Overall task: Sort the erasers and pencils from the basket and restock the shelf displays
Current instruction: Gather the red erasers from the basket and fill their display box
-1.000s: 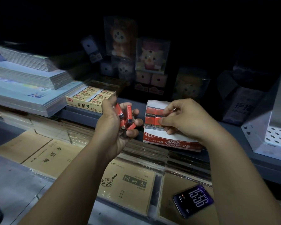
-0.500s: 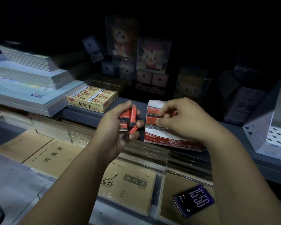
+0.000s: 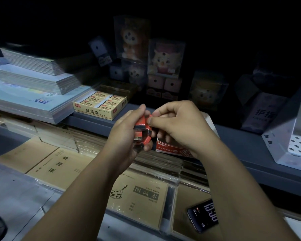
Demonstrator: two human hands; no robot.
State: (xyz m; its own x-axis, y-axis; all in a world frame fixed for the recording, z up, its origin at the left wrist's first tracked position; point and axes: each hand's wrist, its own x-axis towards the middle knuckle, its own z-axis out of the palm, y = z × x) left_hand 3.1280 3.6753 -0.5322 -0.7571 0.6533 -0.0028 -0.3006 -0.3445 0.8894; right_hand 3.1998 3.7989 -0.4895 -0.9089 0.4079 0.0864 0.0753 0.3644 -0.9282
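Left hand (image 3: 127, 136) clasps a bunch of red erasers (image 3: 140, 126), fingers curled beneath and thumb on top, so that the bunch serves as a ready supply close to the display. Right hand (image 3: 179, 126) pinches one eraser at the top of the bunch between thumb and forefinger, apparently to draw it off singly; whether it is already free of the bunch cannot be told. Both hands hover above the front edge of the grey shelf (image 3: 94, 121). The right one largely hides the red-and-white box (image 3: 170, 149) that stands at that edge. Judged by its matching colour, this box is where the erasers belong. Yellow box (image 3: 101, 106) of other erasers sits at the same edge further left, its top layer full, beside stacked notebooks (image 3: 33, 80) at the shelf's left end. Boxed plush toys (image 3: 165, 58) line the dim back edge; a white perforated rack (image 3: 299, 146) occupies the right end. Below the shelf, brown exercise books (image 3: 139, 193) lie in clear-walled bins, with a phone (image 3: 203, 216) on one. Room dark apart from the lit foreground. Neither basket nor pencils can be made out.
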